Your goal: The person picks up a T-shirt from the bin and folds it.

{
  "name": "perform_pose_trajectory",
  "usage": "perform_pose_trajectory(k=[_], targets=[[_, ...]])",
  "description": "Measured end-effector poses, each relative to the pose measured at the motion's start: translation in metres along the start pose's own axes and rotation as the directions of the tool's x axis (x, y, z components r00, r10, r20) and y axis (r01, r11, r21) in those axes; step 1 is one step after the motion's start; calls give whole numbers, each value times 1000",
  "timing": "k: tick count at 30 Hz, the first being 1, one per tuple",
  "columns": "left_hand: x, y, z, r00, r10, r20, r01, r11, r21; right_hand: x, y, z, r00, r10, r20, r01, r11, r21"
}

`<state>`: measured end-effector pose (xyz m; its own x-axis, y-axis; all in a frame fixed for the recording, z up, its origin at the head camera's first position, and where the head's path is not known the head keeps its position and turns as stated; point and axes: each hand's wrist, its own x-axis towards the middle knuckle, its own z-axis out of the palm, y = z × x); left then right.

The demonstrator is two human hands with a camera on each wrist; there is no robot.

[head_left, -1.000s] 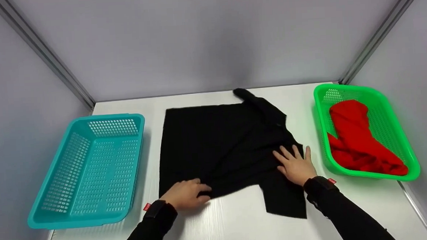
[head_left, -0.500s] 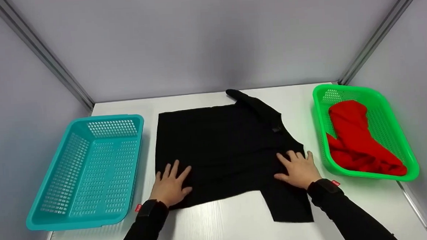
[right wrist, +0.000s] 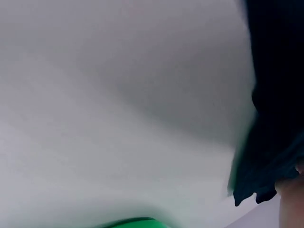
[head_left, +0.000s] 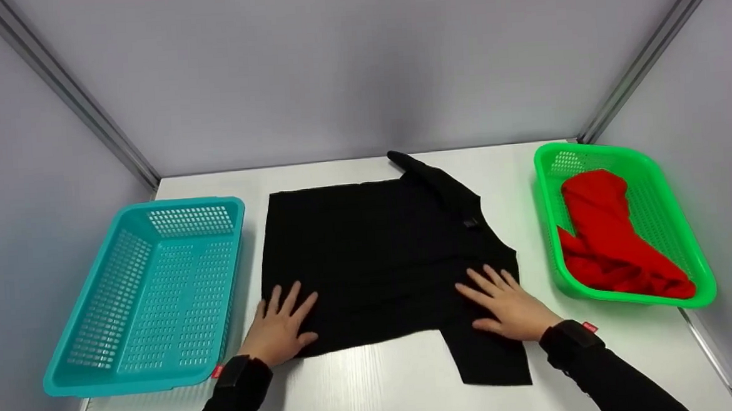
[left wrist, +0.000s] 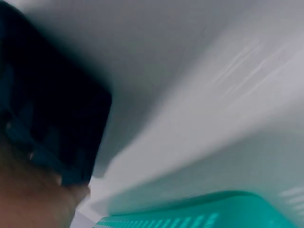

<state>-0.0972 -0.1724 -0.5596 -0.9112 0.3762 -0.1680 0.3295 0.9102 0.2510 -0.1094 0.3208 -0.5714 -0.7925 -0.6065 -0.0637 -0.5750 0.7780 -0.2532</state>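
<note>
Black shirt (head_left: pixel 381 255) lies spread flat on the white bench (head_left: pixel 376 393), roughly mid-bench, btwn the two baskets. One sleeve sticks out at far edge, pointing far-left; the other hangs toward near side at the right, w/ its cuff end near the bench's near edge. Small tag visible by the collar area on the right.

Left hand (head_left: pixel 278 329) rests flat on the shirt's near-left corner, fingers straight and spread, gripping nothing. Right hand (head_left: pixel 509 304) lies flat on the shirt's near-right part, just above where the near sleeve starts, fingers straight and spread, palm down, also gripping nothing. Both arms in black sleeves w/ dark wrist bands.

Teal basket (head_left: pixel 68 371) sits left of shirt, just beside its left edge, nothing visible inside. Green basket (head_left: pixel 686 214) sits right of shirt, a bit apart from it, holding a crumpled red garment (head_left: pixel 606 237).

Wrist views are blurred: left one shows dark fabric (left wrist: pixel 42 118) and a teal rim (left wrist: pixel 213 213); right one shows dark cloth edge (right wrist: pixel 270 118) and a sliver of green; hand pose can't be told there.

Grey walls enclose the bench on three sides.
</note>
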Motion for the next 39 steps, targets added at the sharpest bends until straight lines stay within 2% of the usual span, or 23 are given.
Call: perform_pose_trajectory(k=[2,5,8,10,12,14,16,18,21,24,26,28,31,33,35,37,39], targets=[[-5,0,1,1000,-2,30,3,1000,-25,-1,-4,0,1000,27,13,-27,999,-30],[-11,0,1,997,-47,60,48,999,-21,2,-11,-2,997,68,-44,-73,988,-134],[-13,0,2,996,-77,54,77,997,-2,10,-17,-6,989,75,-124,-100,972,-214],[-14,-1,3,997,-63,39,63,998,3,13,-18,-8,990,55,-131,-83,973,-215],[-15,-4,5,1000,-15,9,15,1000,4,13,-17,-9,993,-1,-120,-22,981,-194],[-18,-6,8,997,66,-29,-65,998,9,10,-16,-8,990,-88,-109,69,984,-162],[-21,-9,11,986,154,-57,-153,988,20,4,-14,-4,975,-189,-117,172,975,-144],[-25,-10,12,974,216,-64,-215,976,24,-3,-14,1,955,-268,-129,252,959,-127],[-30,-11,12,967,250,-39,-248,968,44,-15,-15,9,934,-340,-113,329,938,-106],[-33,-11,11,968,247,-33,-243,965,96,-25,-16,17,928,-355,-111,344,932,-113],[-34,-10,11,972,231,-48,-223,966,133,-29,-16,21,926,-350,-141,330,932,-150],[-33,-10,11,978,193,-80,-180,973,147,-29,-16,24,925,-330,-188,296,936,-191],[-31,-8,10,983,107,-148,-92,990,106,-27,-16,26,919,-295,-261,228,939,-259],[-29,-7,10,975,69,-211,-54,996,76,-26,-18,25,912,-258,-319,169,945,-281],[-27,-6,9,958,61,-279,-43,997,69,-26,-19,24,893,-251,-374,156,951,-266],[-25,-5,8,935,90,-343,-63,994,89,-30,-19,22,872,-290,-395,211,950,-232],[-24,-6,7,909,137,-393,-96,988,124,-36,-19,21,855,-369,-364,317,928,-196]])
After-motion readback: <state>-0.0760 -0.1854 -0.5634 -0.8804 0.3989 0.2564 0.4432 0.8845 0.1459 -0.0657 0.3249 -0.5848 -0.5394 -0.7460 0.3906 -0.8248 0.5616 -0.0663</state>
